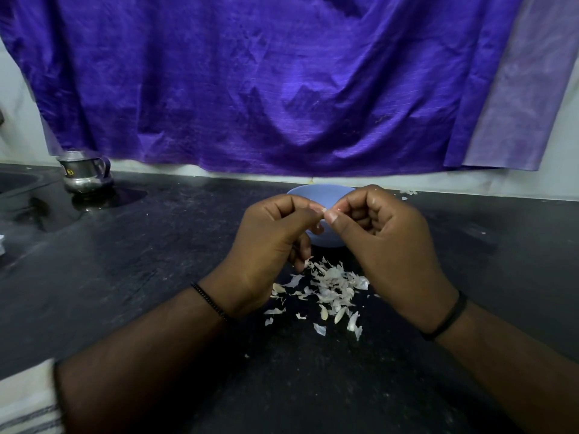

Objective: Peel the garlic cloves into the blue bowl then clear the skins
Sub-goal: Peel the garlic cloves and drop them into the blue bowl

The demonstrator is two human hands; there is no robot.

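We pinch one garlic clove (323, 212) between both thumb-and-finger tips: left hand (275, 238) and right hand (380, 233), narrow grip, other fingers curled. It's held right over the one blue bowl (313, 194), likely so the peeled clove drops in. Bowl contents hidden. One pile of skins (329, 291) on the dark tabletop (141, 261) below, too many to count. Steel jug (84, 173) sits far left.

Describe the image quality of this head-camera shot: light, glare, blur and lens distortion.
Head view: dim, soft indoor light; the dark counter carries a glossy reflection beneath the steel jug; wide-angle bending curves the counter's back edge and the purple cloth; the left hand and right hand are reasonably sharp above the blue bowl, while the garlic skins look slightly soft and the near forearms blur.
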